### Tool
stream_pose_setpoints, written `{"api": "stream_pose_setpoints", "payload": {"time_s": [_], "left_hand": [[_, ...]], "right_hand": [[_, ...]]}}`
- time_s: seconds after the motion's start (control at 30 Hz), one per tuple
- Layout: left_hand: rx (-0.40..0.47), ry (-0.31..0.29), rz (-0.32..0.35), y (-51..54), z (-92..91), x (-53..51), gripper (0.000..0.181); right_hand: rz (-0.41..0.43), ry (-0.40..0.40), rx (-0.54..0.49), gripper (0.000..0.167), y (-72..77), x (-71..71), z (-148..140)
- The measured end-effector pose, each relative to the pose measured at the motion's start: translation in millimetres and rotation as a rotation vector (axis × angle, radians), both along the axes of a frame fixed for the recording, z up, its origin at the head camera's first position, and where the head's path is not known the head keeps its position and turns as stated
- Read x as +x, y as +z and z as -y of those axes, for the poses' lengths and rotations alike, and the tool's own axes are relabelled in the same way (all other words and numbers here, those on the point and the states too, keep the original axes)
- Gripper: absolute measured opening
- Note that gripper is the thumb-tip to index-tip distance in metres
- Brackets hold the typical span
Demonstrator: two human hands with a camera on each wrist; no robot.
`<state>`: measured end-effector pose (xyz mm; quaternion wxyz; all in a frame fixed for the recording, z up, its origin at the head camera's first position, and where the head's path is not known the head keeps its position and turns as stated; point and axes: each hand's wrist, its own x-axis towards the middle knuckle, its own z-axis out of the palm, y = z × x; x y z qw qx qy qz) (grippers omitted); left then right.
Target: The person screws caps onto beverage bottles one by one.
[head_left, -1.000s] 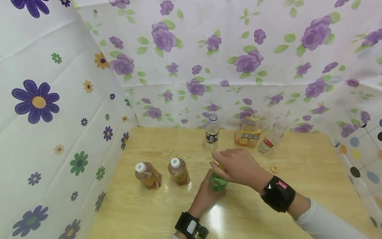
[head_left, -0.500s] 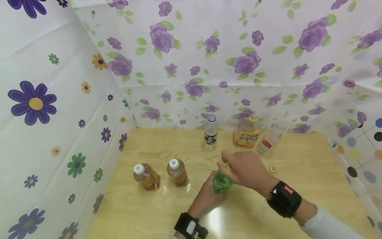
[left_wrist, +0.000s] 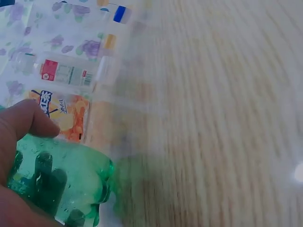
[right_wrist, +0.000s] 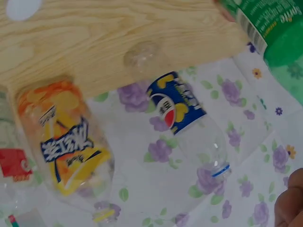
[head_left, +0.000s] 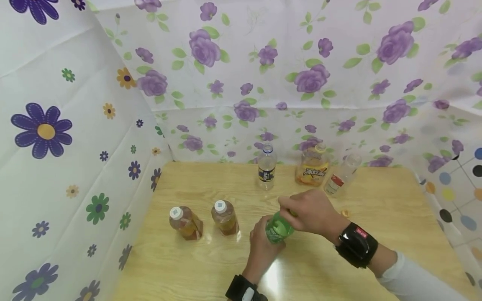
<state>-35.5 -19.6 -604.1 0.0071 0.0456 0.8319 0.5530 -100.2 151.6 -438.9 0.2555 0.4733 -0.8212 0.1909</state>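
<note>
My left hand (head_left: 261,244) grips the body of a green Sprite bottle (head_left: 278,229) above the table. In the left wrist view its thumb and fingers wrap the see-through green plastic (left_wrist: 61,175). The bottle leans, its neck toward my right hand (head_left: 310,211), whose curled fingers pinch the cap at the top. Only a yellowish sliver of that cap shows between the fingers. In the right wrist view the Sprite label (right_wrist: 279,19) appears at the upper right, and part of the right hand (right_wrist: 289,203) at the lower right edge.
Two capped amber drink bottles (head_left: 226,219) (head_left: 186,223) stand to the left. Along the back are an uncapped Pepsi bottle (head_left: 266,171), an orange-labelled bottle (head_left: 312,169) and a clear red-labelled bottle (head_left: 340,177). A small yellow-orange piece (head_left: 345,213) lies at right. Flowered cloth hangs behind.
Over the last second the green bottle has tilted, showing more of its body. Since half a second ago, the left wrist has shifted right and the right hand slightly up, both still on the bottle.
</note>
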Motion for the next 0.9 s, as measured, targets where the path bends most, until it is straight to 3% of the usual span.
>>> {"api": "stream_pose_setpoints", "payload": {"time_s": [0.07,0.17,0.3,0.63,0.8,0.9], "left_hand": [[-0.013,0.021,-0.004,3.1,1.1,-2.0,0.072],[0.015,0.007,0.03,4.6,3.2,-5.4,0.073],[0.055,-0.004,0.08,4.3,5.1,-4.8,0.075],[0.131,0.012,0.084,0.3,6.5,-3.0,0.073],[0.133,0.008,0.078,3.2,7.4,-1.5,0.074],[0.15,-0.026,0.077,3.8,10.1,-1.3,0.073]], "right_hand": [[0.008,-0.096,-0.014,0.024,-1.4,2.8,0],[0.041,-0.231,-0.022,0.026,-4.9,8.4,3],[0.127,-0.335,0.022,0.033,-7.0,16.3,7],[0.291,-0.432,0.13,0.036,2.3,29.3,21],[0.549,-0.477,0.125,0.043,15.2,37.3,24],[0.697,-0.43,0.122,0.044,22.0,39.4,23]]}}
